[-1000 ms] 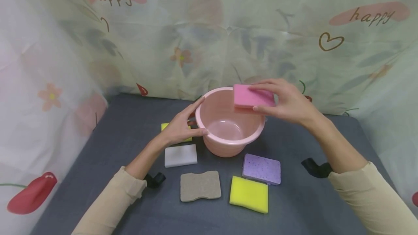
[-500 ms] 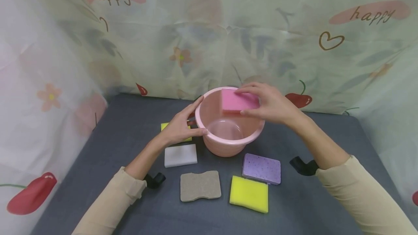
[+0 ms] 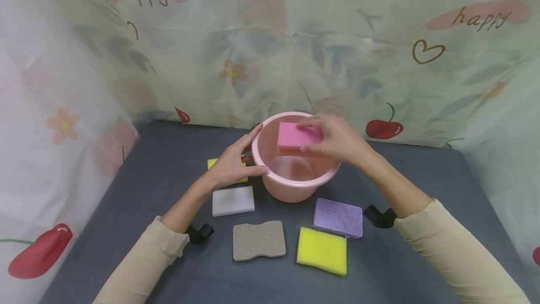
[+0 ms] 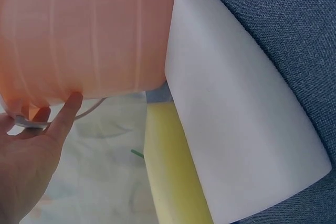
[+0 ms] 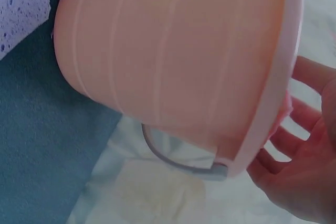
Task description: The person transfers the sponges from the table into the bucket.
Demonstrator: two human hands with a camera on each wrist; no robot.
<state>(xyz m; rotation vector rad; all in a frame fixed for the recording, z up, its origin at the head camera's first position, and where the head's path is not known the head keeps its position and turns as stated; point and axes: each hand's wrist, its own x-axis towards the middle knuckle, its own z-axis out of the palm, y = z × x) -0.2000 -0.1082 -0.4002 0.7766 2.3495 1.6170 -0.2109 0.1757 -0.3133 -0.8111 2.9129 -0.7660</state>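
A pale pink bucket (image 3: 291,194) stands upright on the dark table. My left hand (image 3: 231,165) grips its left side at the rim, thumb along the edge and fingers against the outer wall. Inside the mouth, my right hand (image 3: 339,140) pinches a bright pink sponge (image 3: 288,135) between thumb and fingers. In the right wrist view the bucket's rim hides most of that sponge. The bucket's thin handle (image 5: 173,162) hangs down on the outside. Close to my left hand lie a white sponge (image 4: 220,93) and a partly covered yellow sponge (image 4: 170,156).
In front of the bucket on the table (image 3: 190,276) lie a purple speckled sponge (image 3: 337,218), another yellow sponge (image 3: 322,251) and a grey-brown pad (image 3: 259,241) with notched sides. A printed cloth (image 3: 270,60) hangs behind and at both sides.
My right hand has carried the pink sponge leftward and down, from over the bucket's right rim into its mouth. The left hand has stayed in place on the bucket.
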